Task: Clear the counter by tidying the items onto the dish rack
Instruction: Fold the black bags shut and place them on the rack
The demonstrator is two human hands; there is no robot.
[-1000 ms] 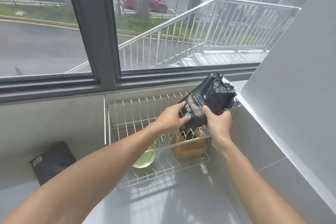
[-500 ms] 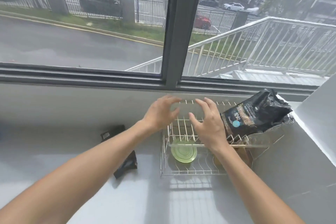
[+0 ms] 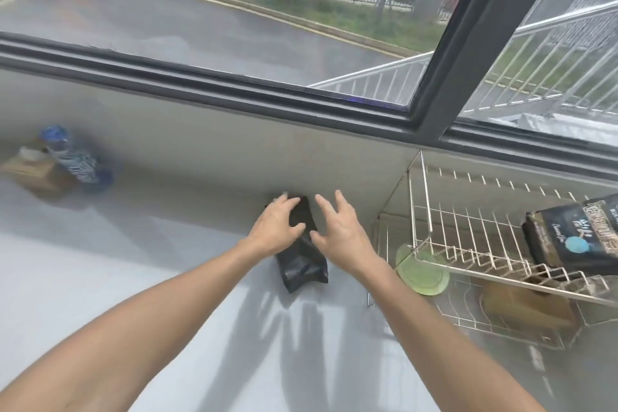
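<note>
A pale grey, glossy worktop point(image 3: 100, 278) runs to a plain grey wall point(image 3: 200, 150) under a wide dark-framed window point(image 3: 468, 43). Daylight comes through the glass from a wet road point(image 3: 167, 20), a grass strip and a metal stair railing point(image 3: 551, 53).

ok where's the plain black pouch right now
In the head view the plain black pouch lies on the grey counter near the wall, just left of the wire dish rack, with the left hand on it and the right hand beside it.
</note>
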